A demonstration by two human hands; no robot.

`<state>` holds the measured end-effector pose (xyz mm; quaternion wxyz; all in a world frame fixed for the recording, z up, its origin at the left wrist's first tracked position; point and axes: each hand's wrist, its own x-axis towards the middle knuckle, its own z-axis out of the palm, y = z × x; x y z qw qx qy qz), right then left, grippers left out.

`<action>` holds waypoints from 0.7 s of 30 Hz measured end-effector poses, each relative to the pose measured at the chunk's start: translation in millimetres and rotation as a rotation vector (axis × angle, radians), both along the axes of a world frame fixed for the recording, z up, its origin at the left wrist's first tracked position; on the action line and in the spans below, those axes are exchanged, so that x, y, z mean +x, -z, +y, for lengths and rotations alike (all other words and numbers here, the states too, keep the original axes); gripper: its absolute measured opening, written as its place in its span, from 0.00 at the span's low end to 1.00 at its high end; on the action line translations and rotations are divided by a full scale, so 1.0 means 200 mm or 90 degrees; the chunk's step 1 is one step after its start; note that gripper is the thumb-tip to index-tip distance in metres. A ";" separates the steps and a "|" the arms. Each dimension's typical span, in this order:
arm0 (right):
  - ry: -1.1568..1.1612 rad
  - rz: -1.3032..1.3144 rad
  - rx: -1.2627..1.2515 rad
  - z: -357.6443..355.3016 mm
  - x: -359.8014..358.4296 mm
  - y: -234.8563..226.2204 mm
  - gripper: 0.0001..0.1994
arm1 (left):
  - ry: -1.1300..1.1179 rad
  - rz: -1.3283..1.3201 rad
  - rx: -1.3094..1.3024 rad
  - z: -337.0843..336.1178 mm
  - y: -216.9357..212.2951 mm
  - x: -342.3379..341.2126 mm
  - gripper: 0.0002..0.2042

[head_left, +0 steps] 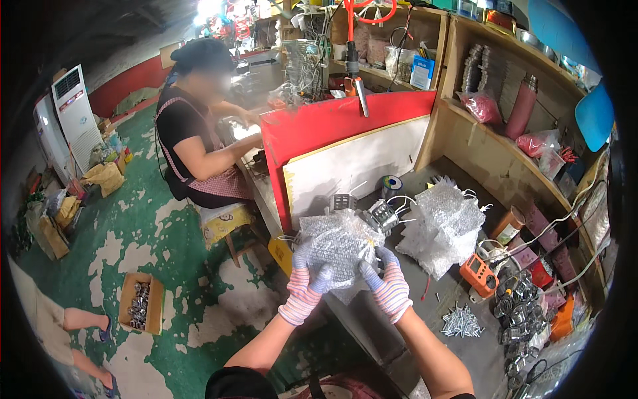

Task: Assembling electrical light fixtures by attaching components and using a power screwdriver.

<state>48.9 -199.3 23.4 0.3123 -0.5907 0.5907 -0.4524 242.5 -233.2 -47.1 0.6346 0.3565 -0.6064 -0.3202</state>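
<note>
Your left hand (302, 284) and right hand (389, 287), in knit gloves with pink-and-white striped cuffs and grey-blue fingers (302, 256), grip opposite sides of a clear, pebbly bubble-wrap bundle (339, 241). Fingers clamped on the film, both hands; the bundle's up in front of you, above the tabletop (369, 320) edge. Right of it: loose heap of silver screws (462, 322), then an orange instrument (478, 274) with a small screen. Beyond, a crumpled bubble-wrap pile (444, 229), blocky metal part (381, 216) with white leads, and dark-rimmed spool (391, 185). Brown container (508, 226) has a pale label, print too small to read. Open cardboard box (157, 314) on the green, patchy floor holds shiny metal pieces. Wooden shelf: smooth pink flask (522, 108), plastic bag (480, 106) of pink bits. Farther, a printed blue box (422, 72); past the red partition (345, 123), a seated co-worker (199, 130).
</note>
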 end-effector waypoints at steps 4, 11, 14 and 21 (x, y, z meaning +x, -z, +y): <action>-0.001 -0.044 -0.009 0.03 0.01 0.01 0.35 | -0.021 0.123 -0.047 0.04 -0.10 -0.04 0.35; -0.019 0.019 0.001 0.01 -0.02 0.01 0.35 | -0.104 0.347 0.055 -0.03 0.07 -0.15 0.31; -0.029 -0.024 0.003 0.00 0.00 0.02 0.35 | -0.239 0.108 0.024 0.00 0.24 -0.07 0.25; 0.011 -0.060 0.032 -0.04 -0.04 0.01 0.33 | -0.268 0.171 0.029 0.05 -0.13 -0.20 0.29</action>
